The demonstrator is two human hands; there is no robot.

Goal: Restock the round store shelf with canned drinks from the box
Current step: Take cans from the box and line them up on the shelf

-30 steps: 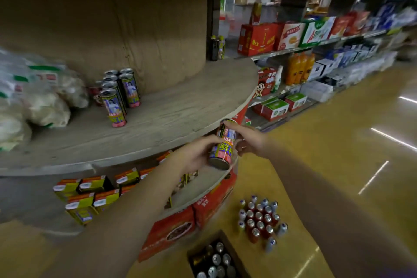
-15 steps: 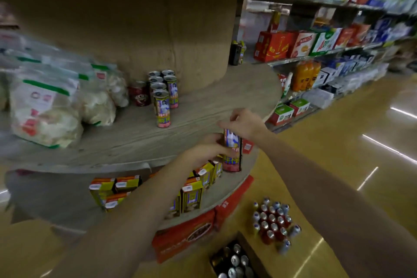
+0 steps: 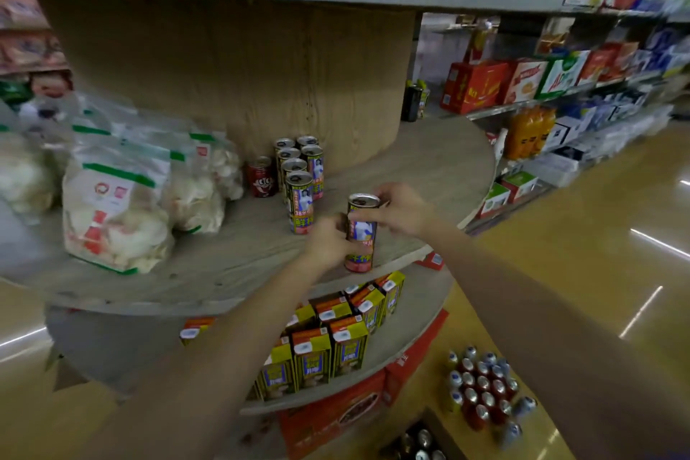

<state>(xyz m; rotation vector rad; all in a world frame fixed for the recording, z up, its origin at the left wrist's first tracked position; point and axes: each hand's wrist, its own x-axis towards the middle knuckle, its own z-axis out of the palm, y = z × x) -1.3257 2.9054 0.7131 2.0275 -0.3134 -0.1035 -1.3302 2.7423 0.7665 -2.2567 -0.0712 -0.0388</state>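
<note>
On the far left of the round shelf (image 3: 440, 161) lie clear bags of white snacks (image 3: 115, 213), soft and wide, and they take that whole side, so I think no can may go there. Just right of them stands one short red can (image 3: 261, 176), and beside it a group of tall cans (image 3: 300, 175) in two close rows which run from the wooden core (image 3: 231, 86) toward the near edge. They are pressed together, I suppose to save space and to show the labels outward.

The left hand (image 3: 328, 241) holds the lower body of a new can (image 3: 360, 231), its fingers curled round the side. The right hand (image 3: 401, 211) pinches the same can near its top rim with thumb and fingers. Two hands on one can probably serve to keep it straight and to turn the label forward. The can stands upright and seems to rest on the shelf board, right of the nearest can in the rows and apart from it, quite near the curved front edge. That edge is the risk here: a push to the near side could tip the can off.

Right of the hands the shelf board is bare up to the core, so there is wide room for more rows. Below right, on the floor (image 3: 560, 291), wait loose cans (image 3: 483, 388) and the open box (image 3: 422, 441).
</note>
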